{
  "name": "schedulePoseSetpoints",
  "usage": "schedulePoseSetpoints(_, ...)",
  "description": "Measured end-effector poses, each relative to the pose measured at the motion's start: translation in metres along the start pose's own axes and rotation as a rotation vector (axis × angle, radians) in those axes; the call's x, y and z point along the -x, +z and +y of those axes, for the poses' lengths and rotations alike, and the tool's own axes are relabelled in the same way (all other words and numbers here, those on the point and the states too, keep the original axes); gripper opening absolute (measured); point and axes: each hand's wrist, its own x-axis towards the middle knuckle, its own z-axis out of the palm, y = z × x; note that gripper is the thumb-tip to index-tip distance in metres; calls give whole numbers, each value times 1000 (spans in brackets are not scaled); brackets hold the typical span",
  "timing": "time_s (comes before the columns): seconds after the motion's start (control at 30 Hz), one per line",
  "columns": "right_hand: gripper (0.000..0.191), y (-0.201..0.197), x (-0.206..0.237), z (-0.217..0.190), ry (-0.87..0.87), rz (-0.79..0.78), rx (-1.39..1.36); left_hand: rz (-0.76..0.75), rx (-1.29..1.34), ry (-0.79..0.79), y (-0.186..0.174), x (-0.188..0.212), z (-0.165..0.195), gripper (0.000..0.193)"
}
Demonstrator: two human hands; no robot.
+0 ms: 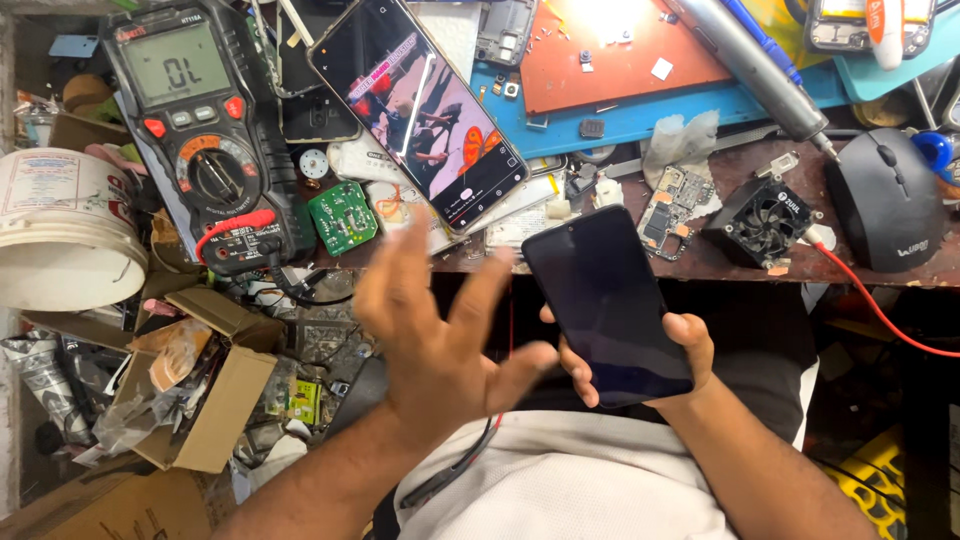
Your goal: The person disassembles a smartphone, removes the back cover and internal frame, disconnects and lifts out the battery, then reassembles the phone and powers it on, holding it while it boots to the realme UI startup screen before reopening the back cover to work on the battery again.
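Head view: right fingers (580,375) around dark phone (608,300)

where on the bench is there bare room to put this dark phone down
Barest patch: the orange mat, holding only small bits. A brown strip lies between the cooling fan and mouse. Crowded between the multimeter and lit phone. The right hand holds the dark phone.

You're at a cluttered electronics repair bench, prob. a phone workshop: digital multimeter (205,140) w/ red probe lead, bare circuit boards (342,216), small cooling fan (768,222), a lit phone (418,108) propped among loose screws, blue work mat (640,118).
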Motion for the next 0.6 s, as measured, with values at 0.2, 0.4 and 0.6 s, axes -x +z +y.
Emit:
schedulePoseSetpoints(0.2, 100, -16, 14, 1, 19, 311, 74, -178, 51, 613, 7, -3, 9, 66)
schedulePoseSetpoints(0.4, 97, -10, 6, -1, 51, 115, 160, -97, -12, 174, 10, -6, -1, 74)
schedulePoseSetpoints(0.6, 103, 4, 4, 4, 45, 161, 280, -116, 280, 293, 12, -2, -8, 67)
